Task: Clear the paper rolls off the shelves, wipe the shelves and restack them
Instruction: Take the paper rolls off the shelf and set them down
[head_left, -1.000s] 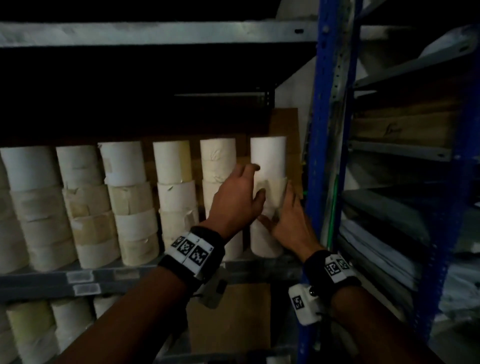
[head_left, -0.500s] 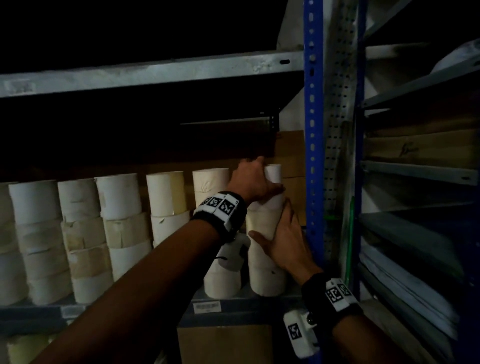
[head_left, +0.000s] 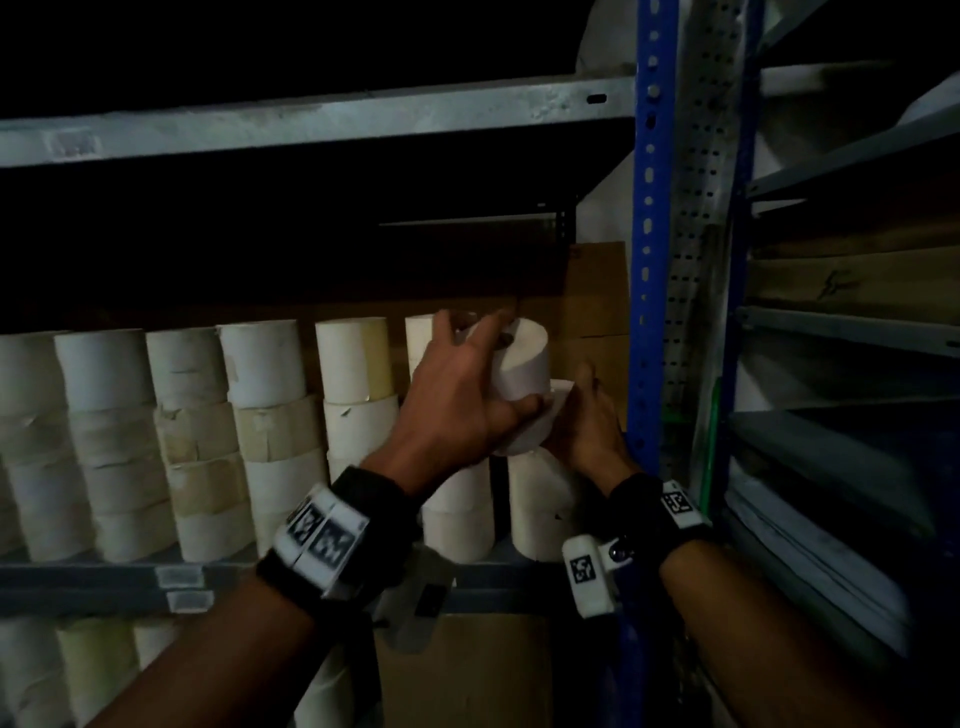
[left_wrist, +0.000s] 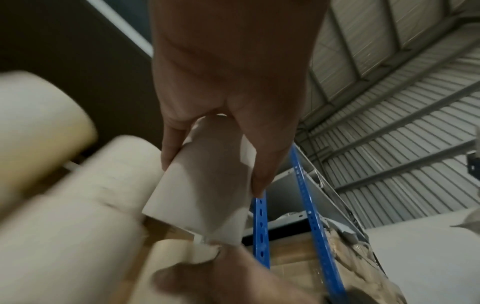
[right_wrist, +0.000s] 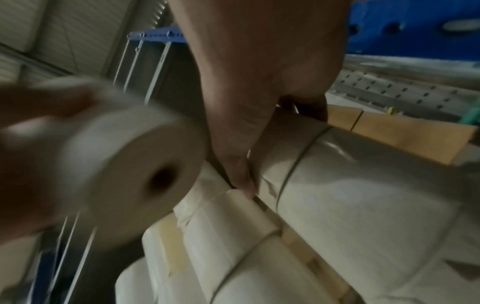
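Nearest the camera, 2 forearms with tagged black wristbands reach toward the blue upright (head_left: 647, 291) at the shelf's right end. Just left of that upright, the left hand (head_left: 457, 400) grips a white paper roll (head_left: 519, 384), fingers spread over its top end and thumb curled under its lower side; the roll is tilted, lifted clear of the stack beneath it. The left wrist view shows the same roll (left_wrist: 207, 185) pinched between thumb and fingers, and the right wrist view shows its flat end with the dark core hole (right_wrist: 135, 168), blurred. Between that roll and the blue upright, the right hand (head_left: 587, 426) is wrapped round the next roll down (head_left: 558, 395), thumb on the near face and fingers behind it; how tightly it grips I cannot tell from the head view, but the right wrist view shows its thumb (right_wrist: 241, 176) pressed on the seam of the stack's cream rolls (right_wrist: 337, 205). Below both hands, that stack (head_left: 540, 504) stands on the grey shelf edge (head_left: 104, 577), close against the upright. Further left of the upright, 6 more columns of white and cream rolls (head_left: 260, 441) stand upright in a row. Behind them is brown cardboard (head_left: 597, 291), and above it a grey shelf beam (head_left: 311, 119). Right of the upright, a second rack (head_left: 852, 322) holds flat sheets.
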